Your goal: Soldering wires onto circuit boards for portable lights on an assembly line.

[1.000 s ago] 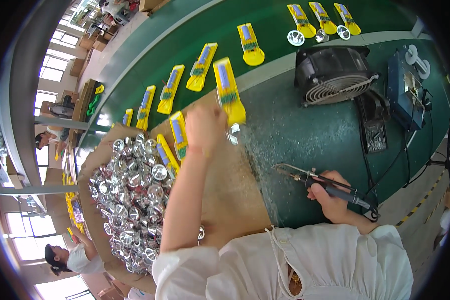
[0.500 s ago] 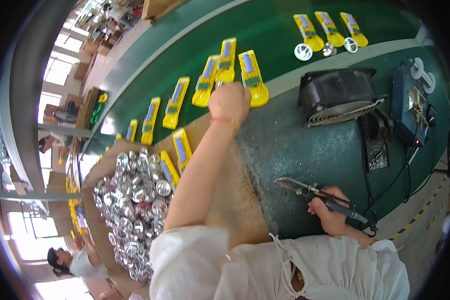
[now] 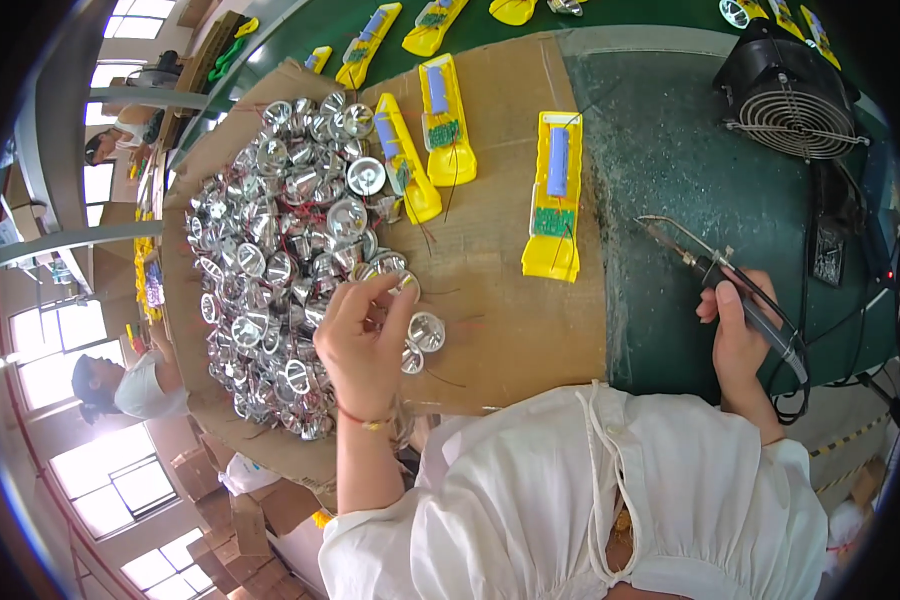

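My left hand is at the near right edge of a pile of shiny silver reflector cups, its thumb and fingers pinched on a small silver reflector cup. The fingers partly hide that cup. In my right hand is a soldering iron with a thin feed tube, its tip pointing up and left above the green bench. A yellow plastic housing with a blue cell and a green circuit board lies on the cardboard between my hands. Two similar housings, one yellow shell among them, lie beside the pile.
The cardboard sheet covers the bench's left part. A black fan stands at the far right, near cables and a small black tray. More yellow housings line the green surface behind. People work farther left.
My left hand has come back from the far housings to the reflector pile. One housing now lies on the cardboard before me. The right hand keeps holding the soldering iron; the view has shifted.
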`<state>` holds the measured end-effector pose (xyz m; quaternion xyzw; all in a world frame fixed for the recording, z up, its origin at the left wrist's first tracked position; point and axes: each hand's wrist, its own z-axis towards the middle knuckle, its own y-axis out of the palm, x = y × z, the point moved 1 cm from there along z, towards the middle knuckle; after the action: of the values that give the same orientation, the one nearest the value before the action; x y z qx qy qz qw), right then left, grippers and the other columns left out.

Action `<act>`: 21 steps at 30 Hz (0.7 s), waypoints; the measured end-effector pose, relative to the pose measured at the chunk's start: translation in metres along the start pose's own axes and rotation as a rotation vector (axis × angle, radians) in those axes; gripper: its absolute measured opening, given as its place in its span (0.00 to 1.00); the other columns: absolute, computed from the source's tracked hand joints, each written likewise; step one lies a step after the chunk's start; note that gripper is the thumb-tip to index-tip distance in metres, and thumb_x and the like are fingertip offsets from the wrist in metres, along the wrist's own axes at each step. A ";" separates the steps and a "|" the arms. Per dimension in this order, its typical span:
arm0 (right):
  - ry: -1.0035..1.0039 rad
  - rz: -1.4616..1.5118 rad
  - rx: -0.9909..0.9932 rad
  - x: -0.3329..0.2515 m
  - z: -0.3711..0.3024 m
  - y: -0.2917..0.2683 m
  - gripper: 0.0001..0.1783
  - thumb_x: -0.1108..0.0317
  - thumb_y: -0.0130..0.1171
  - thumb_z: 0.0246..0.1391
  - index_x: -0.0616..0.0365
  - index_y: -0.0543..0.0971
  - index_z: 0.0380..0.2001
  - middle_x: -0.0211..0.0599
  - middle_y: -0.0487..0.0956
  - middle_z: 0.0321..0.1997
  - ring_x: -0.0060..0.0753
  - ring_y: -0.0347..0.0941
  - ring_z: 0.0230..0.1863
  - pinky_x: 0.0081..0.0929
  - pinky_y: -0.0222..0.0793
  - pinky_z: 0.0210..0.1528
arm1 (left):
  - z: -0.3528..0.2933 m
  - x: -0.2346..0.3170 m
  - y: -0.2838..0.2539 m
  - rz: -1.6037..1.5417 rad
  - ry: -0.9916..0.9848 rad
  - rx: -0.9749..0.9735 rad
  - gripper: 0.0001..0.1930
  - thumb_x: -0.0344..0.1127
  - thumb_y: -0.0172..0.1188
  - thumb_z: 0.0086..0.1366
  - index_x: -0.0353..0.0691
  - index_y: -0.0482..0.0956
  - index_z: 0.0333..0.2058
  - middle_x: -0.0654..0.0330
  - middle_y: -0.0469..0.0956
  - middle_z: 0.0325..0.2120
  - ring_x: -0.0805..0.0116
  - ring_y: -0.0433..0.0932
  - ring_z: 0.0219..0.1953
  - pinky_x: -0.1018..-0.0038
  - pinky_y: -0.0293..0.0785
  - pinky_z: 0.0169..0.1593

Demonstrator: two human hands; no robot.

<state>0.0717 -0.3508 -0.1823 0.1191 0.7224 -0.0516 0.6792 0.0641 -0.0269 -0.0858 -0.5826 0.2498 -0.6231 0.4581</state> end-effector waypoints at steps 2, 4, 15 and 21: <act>-0.015 -0.010 -0.006 -0.005 -0.004 0.001 0.09 0.72 0.55 0.51 0.67 0.71 0.33 0.40 0.75 0.23 0.22 0.70 0.19 0.16 0.67 0.21 | -0.012 0.003 -0.005 -0.030 0.100 -0.123 0.10 0.27 0.66 0.44 0.36 0.79 0.29 0.57 0.74 0.27 0.66 0.73 0.27 0.74 0.69 0.30; -0.035 -0.003 -0.021 -0.008 -0.007 0.005 0.08 0.73 0.55 0.51 0.67 0.71 0.33 0.39 0.75 0.23 0.22 0.70 0.19 0.16 0.67 0.22 | -0.022 0.007 0.008 0.183 0.349 -0.183 0.11 0.31 0.66 0.43 0.38 0.79 0.29 0.57 0.74 0.30 0.62 0.73 0.35 0.68 0.67 0.40; -0.044 -0.031 -0.215 -0.029 -0.015 0.035 0.08 0.74 0.57 0.49 0.65 0.71 0.31 0.37 0.76 0.25 0.22 0.74 0.24 0.16 0.70 0.24 | 0.005 0.015 0.064 -0.295 0.029 -0.238 0.05 0.30 0.61 0.52 0.36 0.81 0.27 0.55 0.77 0.23 0.60 0.74 0.28 0.70 0.69 0.33; -0.048 -0.075 -0.214 -0.022 -0.007 0.049 0.08 0.72 0.61 0.46 0.63 0.74 0.29 0.33 0.76 0.21 0.19 0.73 0.22 0.17 0.67 0.23 | 0.023 0.027 0.085 -0.313 0.061 -0.407 0.06 0.32 0.61 0.52 0.36 0.81 0.26 0.57 0.72 0.24 0.63 0.72 0.26 0.71 0.68 0.31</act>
<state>0.0782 -0.3045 -0.1560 0.0176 0.7112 -0.0026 0.7027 0.1120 -0.0836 -0.1395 -0.6753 0.2904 -0.6406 0.2220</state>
